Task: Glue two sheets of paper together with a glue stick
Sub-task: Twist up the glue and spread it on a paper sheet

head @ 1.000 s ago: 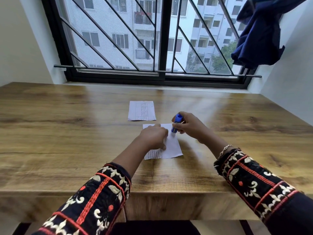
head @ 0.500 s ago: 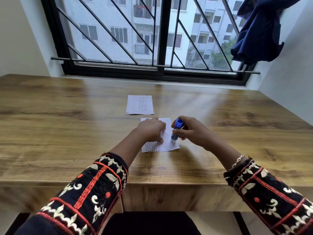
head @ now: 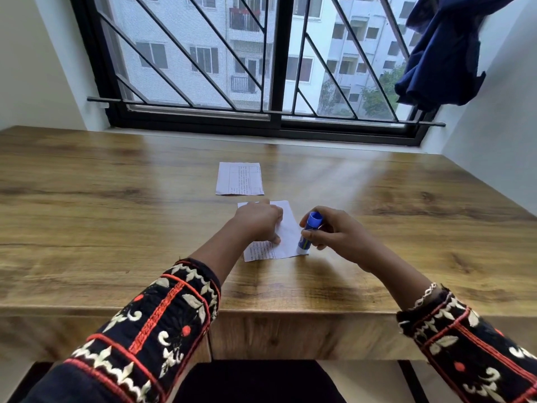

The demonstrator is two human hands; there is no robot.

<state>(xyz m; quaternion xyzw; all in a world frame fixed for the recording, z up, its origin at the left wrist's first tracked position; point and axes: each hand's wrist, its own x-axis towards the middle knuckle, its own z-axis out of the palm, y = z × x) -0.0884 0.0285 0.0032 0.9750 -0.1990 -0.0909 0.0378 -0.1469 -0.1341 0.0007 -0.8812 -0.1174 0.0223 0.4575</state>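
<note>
The left hand (head: pixel 257 223) presses flat on the near sheet (head: pixel 286 228) mid-worktop (head: pixel 101 228); the right hand (head: pixel 334 232) grips the glue stick (head: pixel 308 231), tip down at that sheet's near right corner. The second sheet (head: pixel 239 178) lies just beyond, toward the window edge.

Soft daylight enters through the window (head: pixel 261 62), glaring pale across the table (head: pixel 334 181) beyond the fingers; edges bow.

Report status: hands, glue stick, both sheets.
Left hand pins near sheet. Right hand grips glue stick, tip at sheet's near-right corner. Second sheet untouched beyond. Nothing obstructing.
</note>
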